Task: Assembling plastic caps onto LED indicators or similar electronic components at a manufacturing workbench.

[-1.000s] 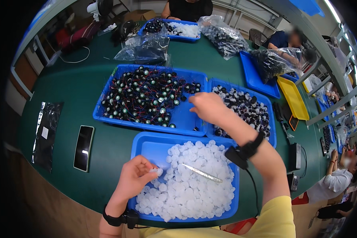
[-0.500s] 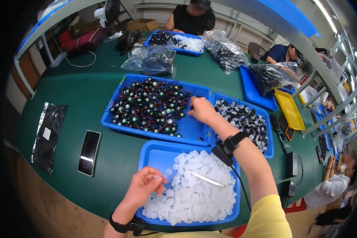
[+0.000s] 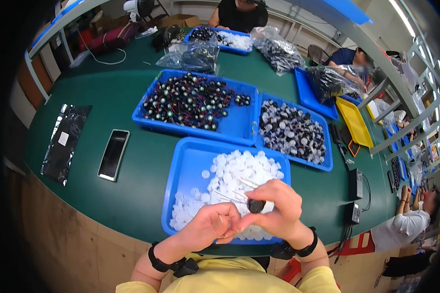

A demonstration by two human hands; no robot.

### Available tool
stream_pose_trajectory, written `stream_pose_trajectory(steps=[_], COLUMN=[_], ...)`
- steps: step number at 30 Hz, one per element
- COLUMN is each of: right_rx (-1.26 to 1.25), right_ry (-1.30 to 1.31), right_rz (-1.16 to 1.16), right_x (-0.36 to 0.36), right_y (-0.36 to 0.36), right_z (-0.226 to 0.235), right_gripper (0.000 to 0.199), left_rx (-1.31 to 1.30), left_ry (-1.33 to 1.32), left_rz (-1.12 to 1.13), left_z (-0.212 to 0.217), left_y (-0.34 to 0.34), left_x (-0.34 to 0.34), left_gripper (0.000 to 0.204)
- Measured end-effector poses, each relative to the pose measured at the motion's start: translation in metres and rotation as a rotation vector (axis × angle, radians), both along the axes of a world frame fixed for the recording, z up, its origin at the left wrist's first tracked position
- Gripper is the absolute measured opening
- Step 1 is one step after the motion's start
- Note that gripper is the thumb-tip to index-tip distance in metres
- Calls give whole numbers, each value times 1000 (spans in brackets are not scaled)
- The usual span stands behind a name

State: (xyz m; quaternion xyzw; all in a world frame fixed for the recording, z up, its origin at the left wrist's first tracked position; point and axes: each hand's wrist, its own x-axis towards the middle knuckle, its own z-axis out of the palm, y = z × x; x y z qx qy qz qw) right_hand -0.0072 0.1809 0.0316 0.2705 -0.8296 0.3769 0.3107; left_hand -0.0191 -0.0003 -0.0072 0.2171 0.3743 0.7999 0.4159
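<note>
Between the thumb and fingers of my right hand (image 3: 282,210) is a small round black component (image 3: 255,205), with thin wire leads trailing to its left. My left hand (image 3: 211,222) is closed beside it, fingertips pressed together and nearly touching the right thumb; whatever it pinches is hidden. Both hands are over the near blue tray (image 3: 180,168), which holds a heap of translucent white discs (image 3: 242,166). A narrow silvery strip (image 3: 248,182) lies on the discs, partly covered by my right hand.
Behind stand a blue bin (image 3: 238,128) of black wired components (image 3: 188,100) and a blue tray (image 3: 322,165) of mixed black and white pieces. A phone (image 3: 114,155) and black plastic bag (image 3: 66,146) lie left. A yellow tray (image 3: 354,122) is right. Other people sit around the table.
My right hand has come back from the black components' bin to the near tray, bringing one component. My left hand has moved right to meet it. The view has shifted slightly.
</note>
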Motion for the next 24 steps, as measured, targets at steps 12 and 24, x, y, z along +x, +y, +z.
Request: stream_pose_trajectory(steps=[12,24], right_rx=[-78,132], right_ry=[2,-253], right_rz=[-35,-40], right_x=[57,72], right_y=[-14,-8], right_z=[-24,-13], right_gripper=[51,22], left_rx=[-75,-429], left_ry=[-121,462], left_rz=[-4,372], left_z=[10,7], left_y=[3,1], left_x=[25,37], left_gripper=[18,8])
